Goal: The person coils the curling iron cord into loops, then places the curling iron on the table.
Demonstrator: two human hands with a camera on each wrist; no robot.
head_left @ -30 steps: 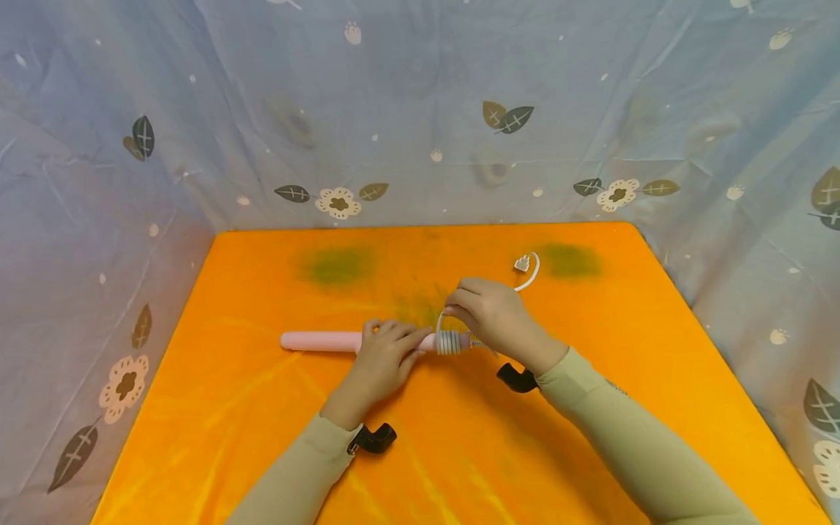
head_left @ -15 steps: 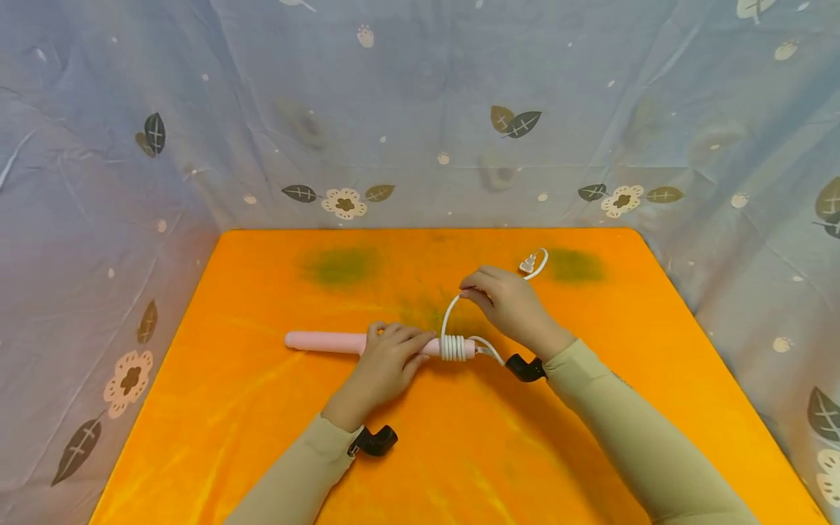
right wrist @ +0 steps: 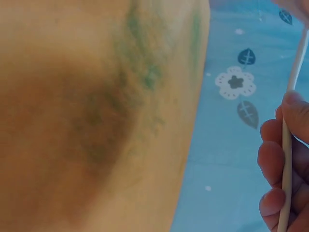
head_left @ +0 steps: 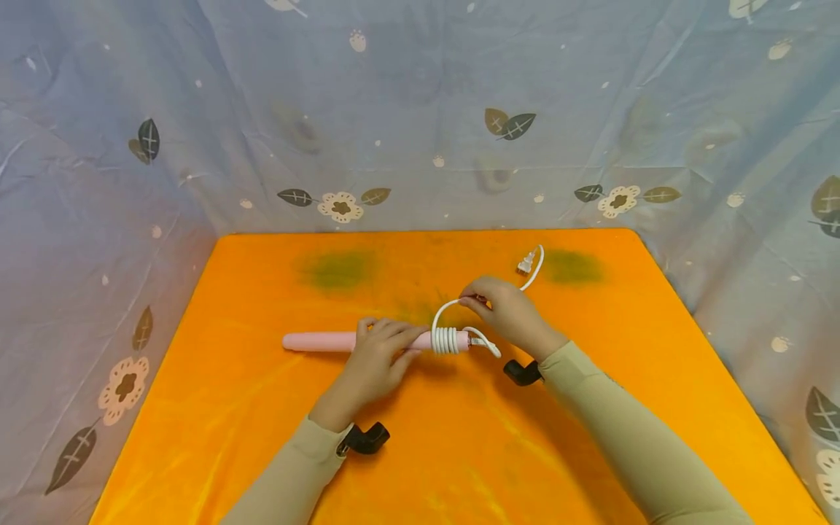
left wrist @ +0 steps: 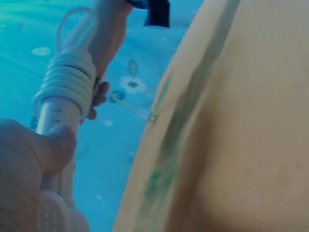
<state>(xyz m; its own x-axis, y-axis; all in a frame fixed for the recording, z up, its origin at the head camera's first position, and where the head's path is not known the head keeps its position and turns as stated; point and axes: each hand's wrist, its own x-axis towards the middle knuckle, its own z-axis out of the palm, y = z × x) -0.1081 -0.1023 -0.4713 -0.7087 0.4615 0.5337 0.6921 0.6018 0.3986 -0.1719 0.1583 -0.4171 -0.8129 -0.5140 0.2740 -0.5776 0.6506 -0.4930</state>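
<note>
A long pink hair iron lies crosswise on the orange cloth. My left hand grips its middle; in the left wrist view the thumb lies along the handle. Several turns of white power cord circle the handle's right end. From these coils the cord arches up to my right hand, which pinches it between thumb and fingers. In the right wrist view the cord runs across the curled fingers. Beyond that hand the loose end curves to the plug. The left hand covers part of the iron.
Orange cloth covers the table, with greenish patches near the back. A blue-grey patterned curtain surrounds its back and sides. Dark camera mounts jut from both wrists.
The right hand drew the cord up and away from the handle, then came slightly down and left. The arch of cord above the coils widened. The left hand keeps its grip.
</note>
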